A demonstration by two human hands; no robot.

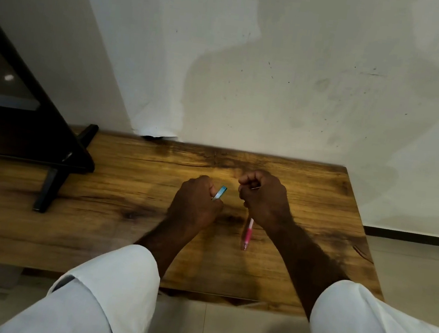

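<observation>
Blue pen (220,193) is what I'm watching: a short blue-and-white length of it sticks up out of the left grip (196,205), slanting up and to the right. The left grip is closed around it, fingers curled and the thumb beside the barrel, so the rest of the pen is hidden in the fist.

The right grip (264,197) is just beside it, not touching, and is also curled tight. A thin grey sliver (255,188) shows pinched between its thumb and fingers; from my feed it is too small to say what it is.

A pink pen (247,234) lies lengthwise on the table (121,223) near the right wrist, its far end tucked under the heel of that grip. I cannot tell whether the grip touches it.

Both grips hover over the middle of the wooden table, close to the wall (278,90). White sleeves (119,279) are rolled up above the forearms. A black stand (50,188) rests on the left part of the table, well apart from the pens.
</observation>
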